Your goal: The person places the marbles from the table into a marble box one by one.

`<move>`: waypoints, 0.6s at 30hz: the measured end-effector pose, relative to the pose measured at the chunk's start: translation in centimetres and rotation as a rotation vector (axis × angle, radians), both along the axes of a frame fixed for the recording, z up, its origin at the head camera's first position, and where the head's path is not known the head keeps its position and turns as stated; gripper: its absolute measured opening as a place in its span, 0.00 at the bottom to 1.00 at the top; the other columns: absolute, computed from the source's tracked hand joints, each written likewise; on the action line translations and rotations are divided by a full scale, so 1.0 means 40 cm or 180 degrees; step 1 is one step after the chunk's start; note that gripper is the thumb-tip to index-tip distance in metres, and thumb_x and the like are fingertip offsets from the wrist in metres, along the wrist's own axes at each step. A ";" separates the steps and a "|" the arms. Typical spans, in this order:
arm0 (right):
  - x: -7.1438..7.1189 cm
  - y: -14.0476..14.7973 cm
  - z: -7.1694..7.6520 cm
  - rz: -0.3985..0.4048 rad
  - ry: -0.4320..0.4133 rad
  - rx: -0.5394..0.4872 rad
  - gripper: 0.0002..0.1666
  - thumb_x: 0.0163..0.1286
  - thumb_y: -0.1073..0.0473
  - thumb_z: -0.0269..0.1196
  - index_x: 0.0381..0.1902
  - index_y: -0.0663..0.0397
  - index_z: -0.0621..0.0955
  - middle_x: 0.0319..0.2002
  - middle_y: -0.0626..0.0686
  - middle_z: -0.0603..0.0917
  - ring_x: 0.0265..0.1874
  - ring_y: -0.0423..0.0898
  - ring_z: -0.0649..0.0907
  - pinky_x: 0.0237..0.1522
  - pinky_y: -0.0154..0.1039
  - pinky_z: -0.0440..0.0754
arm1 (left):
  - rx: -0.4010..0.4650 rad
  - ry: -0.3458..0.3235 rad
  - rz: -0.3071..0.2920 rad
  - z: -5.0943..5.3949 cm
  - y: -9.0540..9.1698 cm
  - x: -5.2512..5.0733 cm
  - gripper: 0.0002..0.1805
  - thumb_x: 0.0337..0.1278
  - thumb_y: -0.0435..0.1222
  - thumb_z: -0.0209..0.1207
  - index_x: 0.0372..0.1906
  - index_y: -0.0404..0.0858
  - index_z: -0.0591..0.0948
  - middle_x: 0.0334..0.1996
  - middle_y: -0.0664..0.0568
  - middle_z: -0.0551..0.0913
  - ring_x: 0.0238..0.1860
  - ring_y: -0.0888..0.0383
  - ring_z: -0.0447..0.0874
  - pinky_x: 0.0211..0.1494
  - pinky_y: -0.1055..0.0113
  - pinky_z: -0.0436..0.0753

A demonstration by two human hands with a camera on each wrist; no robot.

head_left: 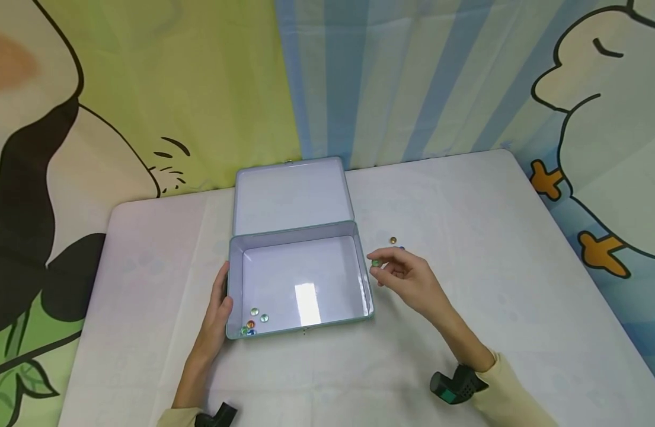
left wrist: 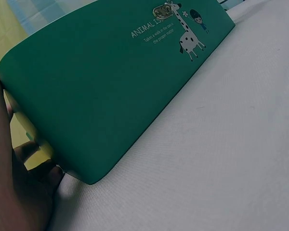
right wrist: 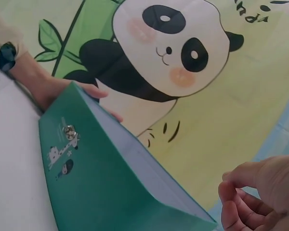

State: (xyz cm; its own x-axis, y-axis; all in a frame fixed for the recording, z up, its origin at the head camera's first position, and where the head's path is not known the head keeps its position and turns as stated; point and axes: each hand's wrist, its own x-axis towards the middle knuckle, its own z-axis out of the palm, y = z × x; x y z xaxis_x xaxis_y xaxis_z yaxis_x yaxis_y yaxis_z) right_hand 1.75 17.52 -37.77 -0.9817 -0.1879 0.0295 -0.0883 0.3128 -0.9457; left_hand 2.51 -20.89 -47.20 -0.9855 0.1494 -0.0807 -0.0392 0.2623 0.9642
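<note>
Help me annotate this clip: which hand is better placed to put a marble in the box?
The right hand, I'd judge: it pinches a green marble just outside the right side of the box, while the left hand rests against the opposite side.

Head view looks far and down from above the table's (head_left: 519, 267) near side, widest of 3. Left wrist view: near left, close, facing right along the green box front (left wrist: 86, 96); right wrist view: near right, also close, facing far left, shares that front.
</note>
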 end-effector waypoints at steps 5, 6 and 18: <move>-0.017 -0.028 0.013 0.0158 -0.0034 0.0121 0.13 0.64 0.62 0.66 0.48 0.53 0.83 0.29 0.52 0.83 0.26 0.39 0.80 0.29 0.31 0.77 | 0.0035 -0.0016 -0.0009 0.000 -0.001 0.002 0.34 0.70 0.55 0.38 0.77 0.63 0.44 0.79 0.61 0.37 0.79 0.53 0.29 0.74 0.39 0.33; -0.019 -0.033 0.014 0.0182 -0.0047 0.0143 0.13 0.64 0.61 0.66 0.48 0.52 0.83 0.30 0.51 0.84 0.26 0.39 0.80 0.29 0.31 0.77 | 0.0042 -0.0019 -0.0011 0.000 -0.001 0.002 0.34 0.70 0.55 0.39 0.77 0.63 0.44 0.79 0.61 0.37 0.79 0.53 0.29 0.74 0.39 0.33; -0.050 -0.089 0.021 0.0636 -0.0167 0.0263 0.14 0.63 0.59 0.67 0.48 0.47 0.83 0.39 0.48 0.85 0.29 0.40 0.81 0.31 0.32 0.78 | 0.0072 -0.0026 -0.0023 0.002 0.001 0.001 0.34 0.70 0.54 0.38 0.77 0.62 0.44 0.79 0.60 0.37 0.80 0.53 0.29 0.75 0.43 0.34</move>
